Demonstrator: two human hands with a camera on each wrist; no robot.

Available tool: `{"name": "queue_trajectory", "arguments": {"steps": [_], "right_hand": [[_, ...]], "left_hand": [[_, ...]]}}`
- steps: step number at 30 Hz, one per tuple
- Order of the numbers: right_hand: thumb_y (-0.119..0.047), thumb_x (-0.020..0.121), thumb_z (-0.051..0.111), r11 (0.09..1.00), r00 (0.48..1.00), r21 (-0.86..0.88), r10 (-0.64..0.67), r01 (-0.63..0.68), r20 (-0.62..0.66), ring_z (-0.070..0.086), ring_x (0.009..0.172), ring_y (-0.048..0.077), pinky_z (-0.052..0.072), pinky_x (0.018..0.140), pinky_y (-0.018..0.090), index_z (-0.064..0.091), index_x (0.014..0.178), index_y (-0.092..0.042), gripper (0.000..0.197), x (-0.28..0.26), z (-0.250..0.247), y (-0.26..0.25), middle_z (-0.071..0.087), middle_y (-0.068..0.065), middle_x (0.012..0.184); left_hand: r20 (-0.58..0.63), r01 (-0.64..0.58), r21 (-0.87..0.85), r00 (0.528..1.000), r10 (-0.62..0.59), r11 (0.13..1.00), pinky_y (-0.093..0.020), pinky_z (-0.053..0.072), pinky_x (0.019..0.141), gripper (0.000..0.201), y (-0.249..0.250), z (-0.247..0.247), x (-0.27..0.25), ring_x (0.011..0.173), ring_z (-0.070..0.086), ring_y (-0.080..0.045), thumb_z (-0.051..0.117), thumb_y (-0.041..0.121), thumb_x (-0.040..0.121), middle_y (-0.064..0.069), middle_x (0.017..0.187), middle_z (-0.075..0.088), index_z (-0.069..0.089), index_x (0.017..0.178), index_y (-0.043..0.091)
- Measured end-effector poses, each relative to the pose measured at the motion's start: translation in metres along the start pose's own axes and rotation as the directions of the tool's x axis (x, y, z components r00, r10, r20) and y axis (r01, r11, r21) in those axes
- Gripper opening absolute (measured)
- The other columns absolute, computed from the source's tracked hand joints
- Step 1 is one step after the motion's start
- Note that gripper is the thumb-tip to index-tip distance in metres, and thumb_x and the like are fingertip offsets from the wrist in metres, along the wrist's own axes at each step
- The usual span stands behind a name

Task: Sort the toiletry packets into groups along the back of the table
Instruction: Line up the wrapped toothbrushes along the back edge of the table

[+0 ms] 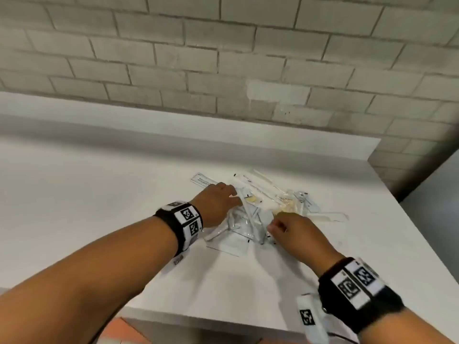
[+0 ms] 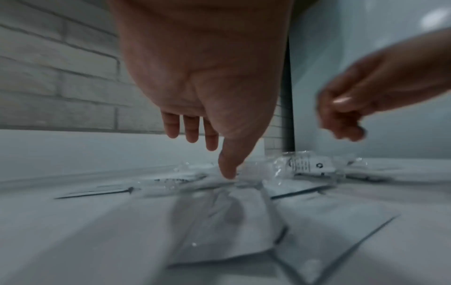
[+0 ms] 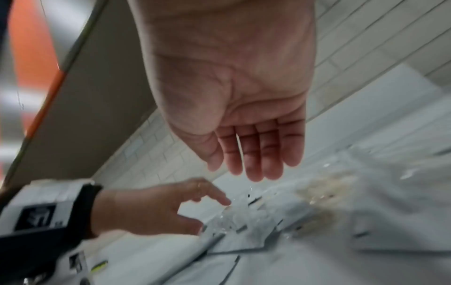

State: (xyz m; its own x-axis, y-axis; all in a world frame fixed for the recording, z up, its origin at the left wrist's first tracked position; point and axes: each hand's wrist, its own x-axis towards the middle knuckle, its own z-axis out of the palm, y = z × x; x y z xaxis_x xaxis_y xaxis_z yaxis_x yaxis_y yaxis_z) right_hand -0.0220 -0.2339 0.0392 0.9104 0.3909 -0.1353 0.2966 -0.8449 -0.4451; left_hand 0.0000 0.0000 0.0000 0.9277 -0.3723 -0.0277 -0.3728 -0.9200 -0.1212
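Observation:
A loose pile of clear and white toiletry packets (image 1: 248,219) lies right of the middle of the white table (image 1: 99,194). It holds a flat printed packet (image 1: 202,180), long packets with thin sticks (image 1: 250,182), one with beige contents (image 1: 285,207) and white sachets (image 1: 233,244). My left hand (image 1: 233,194) hovers over the pile's left side with fingers spread; its thumb (image 2: 227,173) touches a clear packet. My right hand (image 1: 275,224) hangs just above the pile's near right side, and the right wrist view shows its fingers (image 3: 251,169) straight and holding nothing.
A raised white ledge (image 1: 173,125) runs along the back under a grey brick wall (image 1: 223,45). The table's right edge (image 1: 402,209) is close to the pile, and the front edge (image 1: 198,316) lies below my arms. A wrapped small tube (image 2: 305,164) sits at the pile's far side.

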Motion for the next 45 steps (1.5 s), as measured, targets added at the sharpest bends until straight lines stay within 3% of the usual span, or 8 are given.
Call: {"name": "queue_trajectory", "arguments": {"steps": [4, 8, 14, 18, 26, 32, 40, 45], "right_hand": [[-0.044, 0.09, 0.054, 0.987, 0.999, -0.157, 0.038, -0.038, 0.002, 0.061, 0.099, 0.025, 0.044, 0.071, 0.031, 0.049, 0.12, -0.018, 0.04, 0.047, 0.032, -0.023, 0.06, 0.004, 0.112], [-0.026, 0.085, 0.059, 0.978, 0.988, -0.141, 0.156, -0.152, 0.019, 0.06, 0.085, 0.025, 0.045, 0.065, 0.03, 0.047, 0.116, -0.012, 0.036, 0.071, 0.05, -0.02, 0.06, 0.006, 0.102], [-0.015, 0.086, 0.051, 0.945, 0.945, -0.114, 0.317, -0.308, 0.075, 0.05, 0.076, 0.019, 0.033, 0.054, 0.026, 0.05, 0.103, -0.012, 0.018, 0.081, 0.037, -0.017, 0.046, -0.004, 0.08], [-0.012, 0.087, 0.047, 0.911, 0.92, 0.138, 0.392, -0.389, 0.008, 0.049, 0.073, 0.02, 0.035, 0.054, 0.027, 0.043, 0.093, -0.013, 0.007, 0.076, 0.01, 0.0, 0.051, 0.003, 0.084], [-0.049, 0.084, 0.058, 0.87, 0.867, 0.09, 0.492, -0.486, -0.074, 0.054, 0.084, 0.022, 0.04, 0.067, 0.032, 0.047, 0.098, -0.014, 0.039, 0.068, -0.012, 0.059, 0.055, 0.003, 0.095], [-0.041, 0.078, 0.068, 0.866, 0.86, -0.055, 0.5, -0.497, 0.1, 0.061, 0.076, 0.021, 0.045, 0.062, 0.029, 0.059, 0.089, -0.011, 0.033, 0.074, -0.001, 0.08, 0.061, 0.003, 0.081], [-0.01, 0.09, 0.044, 0.969, 0.983, -0.166, 0.181, -0.18, -0.008, 0.053, 0.078, 0.023, 0.041, 0.063, 0.03, 0.048, 0.106, -0.011, 0.017, 0.114, -0.036, 0.061, 0.056, 0.004, 0.086], [-0.037, 0.091, 0.056, 0.977, 0.996, -0.211, -0.013, 0.031, 0.084, 0.058, 0.09, 0.024, 0.042, 0.07, 0.029, 0.058, 0.115, -0.011, 0.035, 0.16, -0.013, 0.031, 0.059, 0.009, 0.111]], "left_hand": [[-0.025, -0.103, 0.066, 0.994, 0.105, 0.993, -0.039, 0.046, 0.079, 0.028, -0.001, 0.007, 0.012, 0.097, 0.057, -0.031, 0.055, 0.014, 0.083, -0.01, 0.108, 0.061, 0.066, 0.108, 0.016], [-0.147, -0.213, 0.105, 0.963, 0.227, 0.971, -0.033, 0.047, 0.065, 0.021, -0.024, 0.02, 0.018, 0.069, 0.061, -0.025, 0.067, 0.011, 0.062, -0.001, 0.074, 0.061, 0.065, 0.082, 0.015], [-0.135, -0.348, -0.047, 0.931, 0.339, 0.936, -0.033, 0.051, 0.074, 0.027, -0.042, 0.014, 0.024, 0.071, 0.061, -0.023, 0.036, 0.025, 0.081, 0.001, 0.078, 0.063, 0.061, 0.086, 0.016], [-0.18, -0.255, -0.32, 0.962, 0.206, 0.913, -0.037, 0.044, 0.089, 0.022, -0.041, 0.003, 0.032, 0.088, 0.061, -0.024, 0.039, 0.024, 0.088, -0.002, 0.094, 0.066, 0.055, 0.099, 0.014], [-0.297, -0.112, -0.696, 0.944, -0.141, 0.71, -0.043, 0.05, 0.058, 0.011, -0.027, -0.028, 0.05, 0.062, 0.059, -0.026, 0.037, 0.018, 0.099, -0.01, 0.073, 0.06, 0.039, 0.109, 0.013], [0.064, 0.187, -0.483, 0.982, -0.179, 0.855, -0.026, 0.039, 0.062, 0.043, -0.025, -0.027, 0.049, 0.076, 0.054, -0.015, 0.062, 0.052, 0.084, 0.007, 0.085, 0.055, 0.05, 0.113, 0.023], [0.299, 0.157, -0.214, 0.95, -0.088, 0.964, -0.031, 0.048, 0.08, 0.036, -0.002, 0.003, 0.039, 0.101, 0.058, -0.018, 0.061, 0.045, 0.084, 0.004, 0.113, 0.057, 0.055, 0.113, 0.024], [0.262, 0.197, -0.223, 0.956, -0.136, 0.955, -0.03, 0.049, 0.071, 0.021, 0.015, -0.001, 0.033, 0.092, 0.059, -0.018, 0.055, 0.036, 0.083, 0.005, 0.099, 0.059, 0.059, 0.099, 0.024]]}}
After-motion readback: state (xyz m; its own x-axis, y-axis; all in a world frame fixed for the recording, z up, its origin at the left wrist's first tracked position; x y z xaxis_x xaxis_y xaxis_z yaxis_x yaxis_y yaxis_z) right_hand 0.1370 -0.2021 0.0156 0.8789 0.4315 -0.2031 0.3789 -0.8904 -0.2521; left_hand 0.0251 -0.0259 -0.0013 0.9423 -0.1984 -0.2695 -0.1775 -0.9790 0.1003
